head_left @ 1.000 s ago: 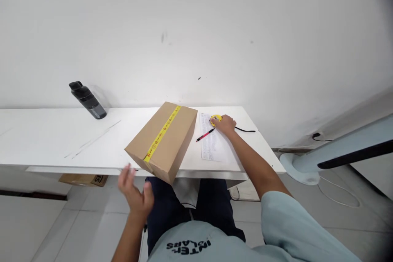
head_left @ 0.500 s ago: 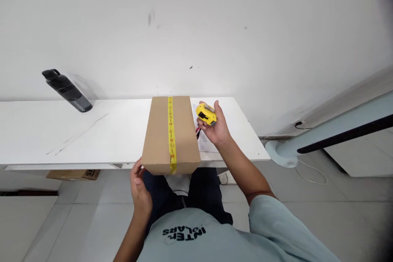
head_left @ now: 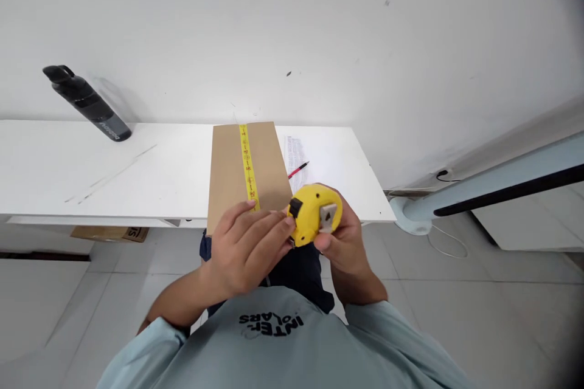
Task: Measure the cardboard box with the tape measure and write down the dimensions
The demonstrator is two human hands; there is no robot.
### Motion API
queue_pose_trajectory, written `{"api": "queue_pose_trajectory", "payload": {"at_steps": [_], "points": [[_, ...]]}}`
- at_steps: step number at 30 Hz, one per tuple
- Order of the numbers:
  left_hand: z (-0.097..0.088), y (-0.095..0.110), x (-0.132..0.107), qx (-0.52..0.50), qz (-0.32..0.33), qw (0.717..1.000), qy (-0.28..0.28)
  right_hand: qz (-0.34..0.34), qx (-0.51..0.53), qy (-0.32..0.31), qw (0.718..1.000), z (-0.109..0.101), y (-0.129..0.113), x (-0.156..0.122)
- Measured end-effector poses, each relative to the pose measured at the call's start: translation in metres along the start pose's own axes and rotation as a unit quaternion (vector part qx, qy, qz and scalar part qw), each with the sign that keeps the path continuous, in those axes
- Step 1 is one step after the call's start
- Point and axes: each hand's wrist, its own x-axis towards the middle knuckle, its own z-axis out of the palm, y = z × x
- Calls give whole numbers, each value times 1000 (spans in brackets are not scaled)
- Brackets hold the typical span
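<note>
A yellow tape measure (head_left: 314, 216) is in my right hand (head_left: 349, 243), which is closed around its right side, thumb near the metal clip. My left hand (head_left: 255, 246) reaches across to the case's left end, its fingertips pressed there beside the black button. The thumb and the tape's end are partly hidden behind those fingers. Just beyond both hands lies a cardboard box (head_left: 225, 170) sealed with yellow printed tape; my left hand covers part of its near edge.
On the white table (head_left: 173, 176) a black bottle (head_left: 91, 106) stands at the far left. A red pen (head_left: 298, 170) rests on printed paper (head_left: 294, 149) right of the box. A pale blue post (head_left: 502, 188) rises at the right, and another carton (head_left: 109, 233) sits below the table.
My right hand has brought the tape measure nearer to me and turned it. My left hand has left the box's near corner and come up to the tape measure.
</note>
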Motion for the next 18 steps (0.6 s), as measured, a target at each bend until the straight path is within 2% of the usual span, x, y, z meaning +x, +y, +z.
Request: {"api": "queue_pose_trajectory", "payload": {"at_steps": [3, 5, 7, 10, 12, 14, 18], "points": [[-5, -4, -7, 21, 15, 1000, -15, -15, -7, -1, 1000, -7, 7, -8], [-16, -17, -19, 50, 5, 998, -22, -26, -19, 28, 999, -15, 12, -6], [-30, -39, -36, 65, -50, 996, -22, -40, -30, 74, 996, -24, 16, -1], [-52, -77, -70, 32, -190, 981, 9, -44, -61, 109, 991, -38, 22, 8], [-62, -97, -93, -1, -248, 968, 25, -31, -92, 99, 990, -44, 26, 13], [-65, -108, -110, -29, -263, 964, 12, -17, -109, 76, 991, -47, 28, 17], [-60, -108, -118, -101, -245, 963, -42, -2, -114, 42, 993, -46, 27, 21]]}}
